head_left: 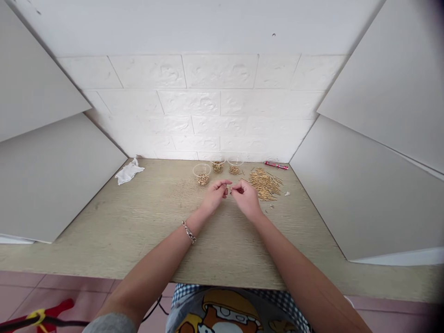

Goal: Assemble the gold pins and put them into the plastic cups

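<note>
My left hand and my right hand meet over the middle of the wooden table, fingertips pinched together on a small gold pin between them. A bracelet circles my left wrist. To the right of my right hand lies a pile of thin gold pins. Behind the hands stand three clear plastic cups, each with small gold parts at the bottom: one at the left, one in the middle, one at the right.
A crumpled white cloth lies at the table's back left. A red marker rests by the white brick wall at the back right. White panels close in both sides. Red-handled tool and cable show at the lower left.
</note>
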Demonstrator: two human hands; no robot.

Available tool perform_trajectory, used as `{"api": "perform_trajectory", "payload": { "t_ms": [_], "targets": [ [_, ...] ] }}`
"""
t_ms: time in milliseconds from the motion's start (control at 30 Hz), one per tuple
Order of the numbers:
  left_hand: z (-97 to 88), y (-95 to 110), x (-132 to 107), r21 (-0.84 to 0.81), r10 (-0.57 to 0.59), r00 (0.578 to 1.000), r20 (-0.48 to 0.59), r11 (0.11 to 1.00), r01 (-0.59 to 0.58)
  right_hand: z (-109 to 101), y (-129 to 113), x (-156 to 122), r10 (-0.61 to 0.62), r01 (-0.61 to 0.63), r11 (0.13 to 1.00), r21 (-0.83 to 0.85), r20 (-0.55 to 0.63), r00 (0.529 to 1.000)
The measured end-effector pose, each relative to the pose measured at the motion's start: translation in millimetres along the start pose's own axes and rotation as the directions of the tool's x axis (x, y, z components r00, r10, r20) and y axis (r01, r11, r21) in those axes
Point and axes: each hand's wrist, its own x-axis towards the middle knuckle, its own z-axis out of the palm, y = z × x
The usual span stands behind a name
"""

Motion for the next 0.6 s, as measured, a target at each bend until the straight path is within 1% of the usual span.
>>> {"api": "perform_trajectory", "payload": {
  "t_ms": [100,200,267,333,467,600],
  "targets": [
    [-2.6,2,1,0.064,0.014,0.999,0.034,0.998,-0.016,-4,4,5,0.040,-0.042,0.999,0.024,0.072,0.997],
    [-3.2,3,2,0.098,0.016,0.999,0.047,0.995,-0.021,-5,7,8,0.081,-0.090,0.993,0.075,0.109,0.991],
    [-2.8,3,1,0.101,0.017,0.999,0.040,0.995,-0.021,-3,9,8,0.102,-0.114,0.986,0.121,0.102,0.990],
    [-1.8,2,1,0.079,0.016,1.000,0.020,0.997,-0.017,1,11,7,0.109,-0.118,0.980,0.160,0.065,0.992],
    [0.7,0,0,0.006,-0.006,1.000,-0.029,1.000,0.006,8,11,3,0.102,-0.098,0.981,0.166,-0.020,0.995],
    [1.3,0,-1,-0.022,-0.005,1.000,-0.022,1.000,0.004,7,9,1,0.108,-0.105,0.981,0.161,-0.010,0.994]
  ]
}}
